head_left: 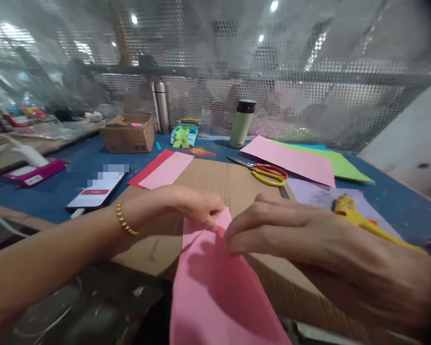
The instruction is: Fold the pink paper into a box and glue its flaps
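Note:
A long sheet of pink paper (208, 287) runs from the cardboard sheet (154, 239) over the table's front edge toward me. Near its far end it is folded over, and a redder strip shows at the fold. My left hand (199, 206) has its fingers closed on the paper there, thumb and fingertips at the crease. From the right, my right hand (290, 230) holds the same fold with its fingers together; its thumb is hidden. Beyond the hands lie scissors (262, 171) with red and yellow handles.
Pink and red paper pieces (161, 168) lie left, larger pink sheets (290, 160) and green sheets (352, 167) right. A yellow glue gun (359, 218) rests beside my right hand. Behind stand a cardboard box (129, 136), a steel flask (161, 108) and a green tumbler (242, 124). A phone (99, 189) lies left.

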The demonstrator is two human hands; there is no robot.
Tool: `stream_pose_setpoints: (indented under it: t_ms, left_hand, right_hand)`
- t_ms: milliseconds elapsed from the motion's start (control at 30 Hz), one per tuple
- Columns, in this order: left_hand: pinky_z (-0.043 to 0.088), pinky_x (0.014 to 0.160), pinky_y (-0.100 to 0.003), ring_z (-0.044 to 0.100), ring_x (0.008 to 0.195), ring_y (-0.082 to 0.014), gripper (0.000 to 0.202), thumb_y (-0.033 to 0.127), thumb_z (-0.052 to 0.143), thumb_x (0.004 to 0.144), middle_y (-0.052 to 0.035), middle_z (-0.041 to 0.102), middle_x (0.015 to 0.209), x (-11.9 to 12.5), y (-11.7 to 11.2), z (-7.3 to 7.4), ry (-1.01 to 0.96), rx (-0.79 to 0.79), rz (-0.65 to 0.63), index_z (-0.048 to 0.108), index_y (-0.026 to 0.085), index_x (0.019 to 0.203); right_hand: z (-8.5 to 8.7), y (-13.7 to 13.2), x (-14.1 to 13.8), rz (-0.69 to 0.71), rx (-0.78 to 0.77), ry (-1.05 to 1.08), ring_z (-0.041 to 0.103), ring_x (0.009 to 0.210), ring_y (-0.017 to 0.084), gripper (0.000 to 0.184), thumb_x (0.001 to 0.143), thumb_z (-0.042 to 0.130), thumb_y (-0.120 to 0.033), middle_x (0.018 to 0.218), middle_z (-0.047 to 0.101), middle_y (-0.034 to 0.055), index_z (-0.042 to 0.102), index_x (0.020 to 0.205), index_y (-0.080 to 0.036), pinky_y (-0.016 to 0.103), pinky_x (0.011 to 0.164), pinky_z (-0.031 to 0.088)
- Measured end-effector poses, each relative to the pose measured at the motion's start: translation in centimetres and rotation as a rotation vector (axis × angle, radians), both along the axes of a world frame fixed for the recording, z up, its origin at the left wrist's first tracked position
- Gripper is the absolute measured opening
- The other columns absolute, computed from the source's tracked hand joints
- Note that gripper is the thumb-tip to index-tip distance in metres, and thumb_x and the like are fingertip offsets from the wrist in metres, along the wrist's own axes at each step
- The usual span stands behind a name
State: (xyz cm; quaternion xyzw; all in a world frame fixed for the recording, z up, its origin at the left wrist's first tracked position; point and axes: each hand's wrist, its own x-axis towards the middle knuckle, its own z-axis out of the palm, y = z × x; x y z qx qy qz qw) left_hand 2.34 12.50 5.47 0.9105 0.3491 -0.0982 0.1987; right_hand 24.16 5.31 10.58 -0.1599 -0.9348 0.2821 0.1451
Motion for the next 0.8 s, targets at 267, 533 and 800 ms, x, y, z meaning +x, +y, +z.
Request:
stream_pose_setpoints:
  t_ms: [267,533,800]
  left_hand:
    - [0.037,0.057,-0.024,0.05,0.064,-0.0134,0.019,0.027,0.058,0.08,-0.0019,0.066,0.079,-0.1,-0.2,0.8,0.05,-0.082,-0.031,0.068,0.016,0.091]
    - [0.039,0.058,-0.024,0.054,0.068,-0.0151,0.024,0.03,0.063,0.076,-0.0039,0.068,0.084,0.3,-0.1,1.2,0.072,-0.028,-0.095,0.071,0.016,0.094]
    - [0.043,0.06,-0.023,0.058,0.072,-0.0153,0.026,0.024,0.064,0.071,-0.0031,0.069,0.089,-0.3,1.0,-0.8,-0.07,-0.055,-0.027,0.07,0.016,0.096]
  right_hand:
    - [0.4,2.7,-2.4,0.062,0.203,-0.375,0.06,0.094,0.016,0.044,0.075,0.036,0.008,0.095,0.067,0.0049,0.069,0.087,-0.018,0.029,0.085,0.045]
    - [3.0,6.0,-3.1,-0.227,-0.147,-0.518,0.066,0.076,0.015,0.034,0.085,0.046,-0.018,0.094,0.072,0.0059,0.07,0.11,-0.018,0.025,0.067,0.051]
    - [0.1,8.5,-7.5,-0.29,-0.289,-0.98,0.046,0.051,0.011,0.052,0.064,0.071,-0.067,0.053,0.051,-0.003,0.063,0.064,-0.016,0.025,0.051,0.037]
